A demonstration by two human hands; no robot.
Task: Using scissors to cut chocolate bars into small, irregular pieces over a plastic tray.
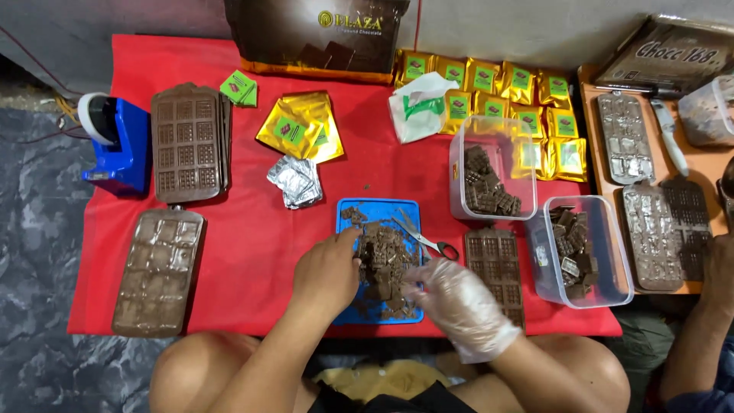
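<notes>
A blue cutting board [403, 213] lies on the red cloth [252, 222] with a pile of brown chocolate pieces [384, 260] on it. My bare left hand [329, 268] rests on the left side of the pile, its fingers touching the pieces. On the right side, my right hand [459, 302], in a clear plastic glove, has its fingertips among the pieces. Whether either hand grips a piece is hidden. Scissors [425, 239] lie on the board's right edge.
Two clear tubs [459, 153] [621, 268] hold chocolate pieces. Chocolate moulds [187, 141] [158, 271] [497, 268] lie around. Gold wrappers [302, 126], silver foils [296, 180], a blue tape dispenser [118, 145] and a dark box [317, 34] sit behind. Another person's arm [707, 321] is at right by an orange tray [590, 115].
</notes>
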